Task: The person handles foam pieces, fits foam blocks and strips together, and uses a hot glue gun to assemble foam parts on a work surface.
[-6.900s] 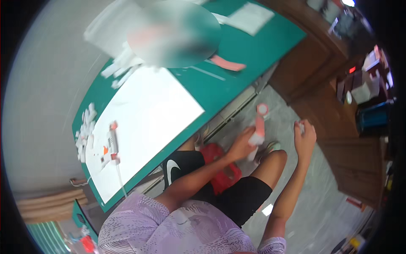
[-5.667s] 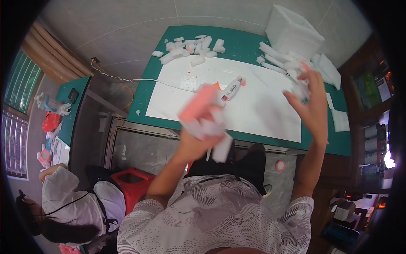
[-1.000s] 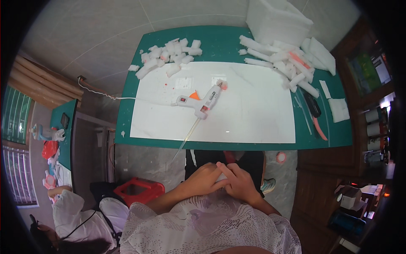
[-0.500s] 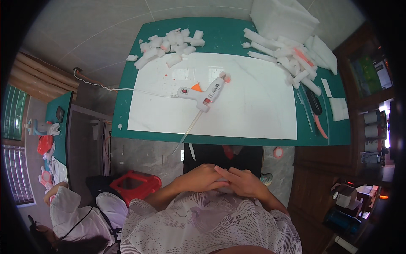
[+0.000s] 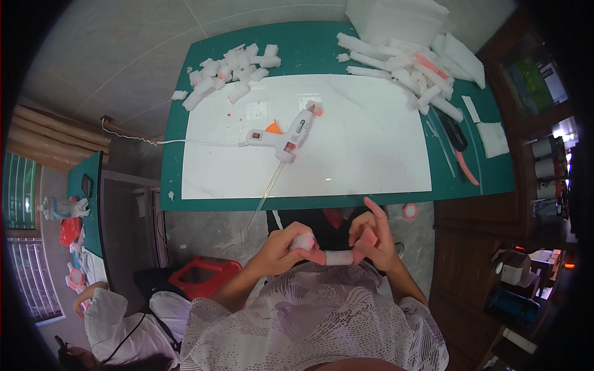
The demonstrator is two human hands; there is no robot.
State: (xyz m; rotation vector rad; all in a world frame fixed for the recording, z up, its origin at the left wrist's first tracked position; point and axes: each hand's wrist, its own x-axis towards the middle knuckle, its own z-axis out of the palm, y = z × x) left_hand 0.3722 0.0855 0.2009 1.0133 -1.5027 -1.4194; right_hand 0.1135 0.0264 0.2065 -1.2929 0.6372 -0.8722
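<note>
One pink-and-white foam strip drawn out on the near side of the white board

The green table is the biggest thing here, and the white board lies flat on it, probably to give a smooth surface. A tall white foam block stands beyond the board's far right corner. Just off that corner is a heap of foam strips; a heap of short foam chunks lies at the far left corner and overlaps it a little. Both seem pushed aside to leave the board's middle for working.

The glue gun lies on the board, left of its middle, its nozzle on a small scrap, perhaps to keep drips off the surface.

Below the board's near edge, over the lap, the left hand grasps one end of the strip, along with a whitish lump that may or may not be part of it. The right hand pinches the other, pink end, index finger raised. Held from both ends, the strip looks kept straight for handling.

Half a second earlier the hands met with fingers overlapping, mostly hiding what they held; now they are apart and the strip shows between them. The gun has kept its place on the board.
</note>
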